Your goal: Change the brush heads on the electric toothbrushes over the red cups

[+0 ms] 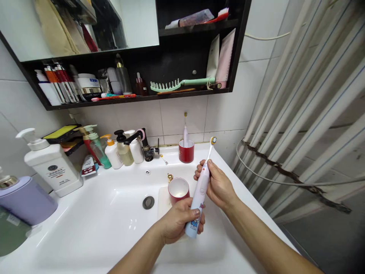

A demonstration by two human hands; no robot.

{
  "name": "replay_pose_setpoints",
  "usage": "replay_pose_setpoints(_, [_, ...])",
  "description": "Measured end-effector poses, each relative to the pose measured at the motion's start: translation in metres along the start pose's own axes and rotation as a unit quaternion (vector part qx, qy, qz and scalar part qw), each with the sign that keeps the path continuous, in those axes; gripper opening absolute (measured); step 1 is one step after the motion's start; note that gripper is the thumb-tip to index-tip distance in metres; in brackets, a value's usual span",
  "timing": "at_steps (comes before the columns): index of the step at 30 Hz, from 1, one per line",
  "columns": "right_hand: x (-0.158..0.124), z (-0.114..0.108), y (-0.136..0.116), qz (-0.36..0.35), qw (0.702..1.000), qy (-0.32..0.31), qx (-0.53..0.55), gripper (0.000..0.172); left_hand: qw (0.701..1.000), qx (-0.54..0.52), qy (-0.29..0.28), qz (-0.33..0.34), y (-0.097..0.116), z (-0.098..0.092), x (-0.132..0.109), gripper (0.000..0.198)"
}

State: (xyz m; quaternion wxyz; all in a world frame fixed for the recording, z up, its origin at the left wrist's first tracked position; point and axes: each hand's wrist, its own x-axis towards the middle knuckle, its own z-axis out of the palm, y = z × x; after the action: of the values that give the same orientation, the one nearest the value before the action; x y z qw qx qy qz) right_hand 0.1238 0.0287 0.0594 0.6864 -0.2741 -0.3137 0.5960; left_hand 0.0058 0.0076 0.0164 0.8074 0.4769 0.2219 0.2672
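Both my hands hold an electric toothbrush (200, 186) with a pale pink and blue handle, tilted over the right side of the white sink (114, 213). My left hand (178, 219) is wrapped round the lower handle, near a cartoon print. Higher up, the fingers of my right hand (218, 182) close on the neck, just below the brush head (213, 140). A red cup (178, 190) with a white inside stands in the sink behind my left hand, partly hidden by it. On the back rim, another red cup (186, 153) holds a second electric toothbrush (185, 135).
A black faucet (146, 146) rises at the back of the sink. Several pump bottles (112, 152) line the left rim, including a large white one (53, 167). Overhead hangs a dark mirrored cabinet (182, 76) with a green hairbrush (182, 83). Pipes (302, 114) run along the right.
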Motion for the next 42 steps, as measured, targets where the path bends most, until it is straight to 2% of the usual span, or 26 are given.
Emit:
replay_pose_setpoints(4, [0.001,-0.001,-0.001,-0.01,0.999,0.032,-0.02,0.015,1.0,0.018,0.022,0.008,0.001,-0.002,0.001,0.022])
replay_pose_setpoints(9, [0.001,-0.001,-0.001,-0.006,1.0,-0.007,-0.008,0.017,1.0,0.005,-0.022,-0.008,0.001,-0.004,0.001,0.026])
replay_pose_setpoints(14, [0.001,-0.002,0.005,-0.014,0.999,0.021,-0.021,0.016,0.998,0.049,0.046,0.016,-0.003,-0.004,0.004,0.025])
replay_pose_setpoints(20, [0.002,-0.003,0.003,-0.004,1.0,0.009,-0.024,0.015,0.998,0.053,0.033,0.012,-0.002,-0.005,0.003,0.027])
replay_pose_setpoints(28, [-0.005,0.002,0.013,0.031,0.998,-0.014,-0.06,0.016,0.988,0.078,0.121,0.059,-0.004,-0.002,0.006,0.025])
replay_pose_setpoints(37, [-0.005,0.002,0.014,0.029,0.998,-0.012,-0.049,0.018,0.992,0.074,0.092,0.055,-0.004,0.0,0.004,0.023])
replay_pose_setpoints(42, [-0.004,0.001,0.01,0.026,0.995,0.006,-0.099,0.02,0.991,0.078,0.091,0.061,-0.003,-0.001,0.005,0.022])
